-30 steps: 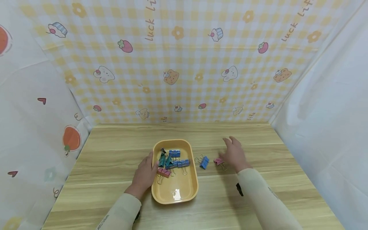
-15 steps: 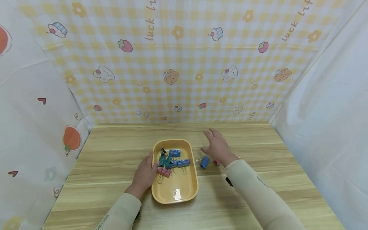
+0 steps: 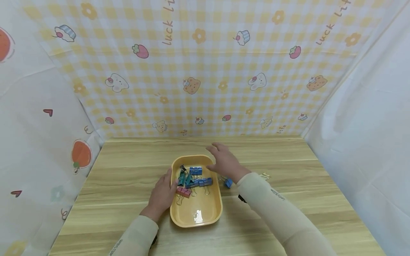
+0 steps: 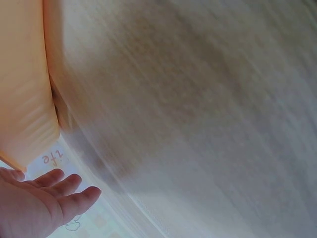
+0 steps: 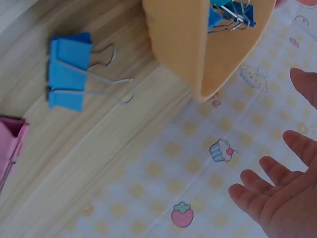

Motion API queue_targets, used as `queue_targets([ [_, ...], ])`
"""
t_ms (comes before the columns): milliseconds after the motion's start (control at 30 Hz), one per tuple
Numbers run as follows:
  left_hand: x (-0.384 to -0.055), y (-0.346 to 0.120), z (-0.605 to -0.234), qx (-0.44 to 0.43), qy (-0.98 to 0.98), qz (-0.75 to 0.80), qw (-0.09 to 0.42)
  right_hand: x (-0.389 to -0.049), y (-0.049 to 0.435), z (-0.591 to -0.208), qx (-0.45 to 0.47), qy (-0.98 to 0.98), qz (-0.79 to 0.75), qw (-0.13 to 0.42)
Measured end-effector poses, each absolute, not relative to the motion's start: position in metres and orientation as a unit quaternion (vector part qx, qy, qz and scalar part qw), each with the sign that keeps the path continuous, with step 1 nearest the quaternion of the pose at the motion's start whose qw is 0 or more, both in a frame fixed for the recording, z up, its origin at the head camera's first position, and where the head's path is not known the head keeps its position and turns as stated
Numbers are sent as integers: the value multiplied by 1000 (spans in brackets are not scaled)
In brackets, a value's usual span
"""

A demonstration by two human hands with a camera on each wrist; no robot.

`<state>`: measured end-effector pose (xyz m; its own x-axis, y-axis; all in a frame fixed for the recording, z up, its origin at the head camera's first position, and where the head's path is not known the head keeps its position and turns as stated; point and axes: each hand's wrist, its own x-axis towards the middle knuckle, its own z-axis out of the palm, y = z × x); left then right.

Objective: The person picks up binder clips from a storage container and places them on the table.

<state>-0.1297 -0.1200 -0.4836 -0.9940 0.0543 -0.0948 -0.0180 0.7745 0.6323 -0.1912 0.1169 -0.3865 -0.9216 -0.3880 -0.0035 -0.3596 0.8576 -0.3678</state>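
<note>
A yellow tray stands on the table, with several binder clips inside: blue, green, pink and a small dark one. My left hand holds the tray's left rim, thumb over the edge, fingers along the outer wall. Over the tray's upper right corner is my right hand, fingers spread, nothing in it. Just right of the tray lies a blue binder clip, partly behind the right wrist in the head view. A pink binder clip shows at the right wrist view's left edge.
A small pale yellow object, too small to identify, lies right of the right sleeve. A checked, printed cloth hangs behind the wooden table. White cloth hangs at the right side.
My right hand has moved left from beside the pink clip to over the tray's corner. The pale yellow object has come into sight. My left hand and the tray have kept their place.
</note>
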Motion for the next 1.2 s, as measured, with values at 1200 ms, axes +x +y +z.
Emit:
queue_targets([
  [1200,-127,-121,-483,20,940,339,37,-207,32,-404,-237,952,-109,162],
])
